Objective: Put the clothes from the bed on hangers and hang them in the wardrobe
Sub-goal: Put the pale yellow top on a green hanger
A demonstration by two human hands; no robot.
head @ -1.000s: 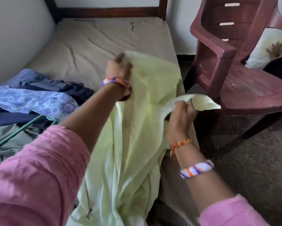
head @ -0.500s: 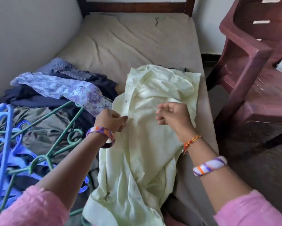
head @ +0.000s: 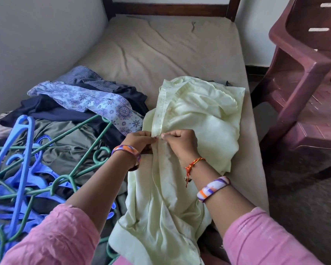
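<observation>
1. Our left hand (head: pixel 139 140) pinches the button strip of the pale green shirt (head: pixel 180 169) between curled fingertips, and our right hand (head: pixel 180 142) pinches the same strip just beside it, so the two hands nearly touch.
2. The shirt lies spread on the bed (head: pixel 161 50) under both hands, its crumpled upper part beyond them and its lower part running back between our forearms.
3. Left of our left hand we see a heap of other clothes (head: pixel 80 104), a floral piece on top of dark ones.
4. Nearer us on that side, blue hangers (head: pixel 17 150) and green hangers (head: pixel 80 131) lie tangled.
5. Well to the right of our right hand, a maroon plastic chair (head: pixel 304 73) stands on the floor.
</observation>
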